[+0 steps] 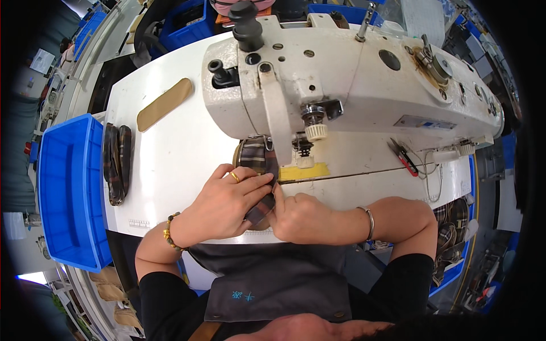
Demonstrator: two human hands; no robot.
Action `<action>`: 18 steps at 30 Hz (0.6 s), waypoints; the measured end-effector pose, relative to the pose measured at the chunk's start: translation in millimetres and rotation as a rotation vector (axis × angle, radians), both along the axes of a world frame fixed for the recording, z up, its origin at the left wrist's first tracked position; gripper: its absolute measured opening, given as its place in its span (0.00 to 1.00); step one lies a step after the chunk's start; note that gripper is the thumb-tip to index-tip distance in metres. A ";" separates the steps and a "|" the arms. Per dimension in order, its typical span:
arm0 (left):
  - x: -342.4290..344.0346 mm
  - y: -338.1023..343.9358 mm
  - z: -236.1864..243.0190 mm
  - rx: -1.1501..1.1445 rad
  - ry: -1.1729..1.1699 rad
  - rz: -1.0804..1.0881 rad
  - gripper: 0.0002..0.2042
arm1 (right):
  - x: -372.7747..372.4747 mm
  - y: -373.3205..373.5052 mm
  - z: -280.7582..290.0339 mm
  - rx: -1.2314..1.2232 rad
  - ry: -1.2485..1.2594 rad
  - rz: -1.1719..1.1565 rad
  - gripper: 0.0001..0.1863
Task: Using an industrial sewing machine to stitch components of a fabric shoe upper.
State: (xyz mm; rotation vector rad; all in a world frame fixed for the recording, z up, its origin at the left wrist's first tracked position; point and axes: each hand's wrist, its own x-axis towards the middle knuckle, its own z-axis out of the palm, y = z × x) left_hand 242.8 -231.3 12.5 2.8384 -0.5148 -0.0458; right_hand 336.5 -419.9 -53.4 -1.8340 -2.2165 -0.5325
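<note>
2 bare hands touch plaid cloth (253,154) on a white table (165,165), its far end at a sewing machine (352,79). The left hand (227,200) lies across it; the right hand (304,219) curls at its right edge. I cannot tell how tightly either grips. Blue writing (243,295) marks the apron (278,284); the machine's label (425,122) is too small to read.

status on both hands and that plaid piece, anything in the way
Left hand, fingers laid on plaid fabric piece. Right hand, fingertips at its right edge. Sewing machine head right at its far end; red-handled snips apart, off right.
</note>
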 end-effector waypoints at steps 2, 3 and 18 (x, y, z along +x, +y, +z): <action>0.5 0.2 -2.6 -0.015 0.006 -0.001 0.28 | -0.6 -0.4 1.9 -0.006 0.007 0.000 0.17; 0.9 -0.2 -4.0 -0.031 0.012 0.000 0.28 | -0.3 -1.0 2.9 -0.013 0.013 0.001 0.17; 8.8 -2.9 -6.8 -0.101 -0.173 0.085 0.24 | 13.1 6.4 -2.3 0.022 -0.015 -0.038 0.14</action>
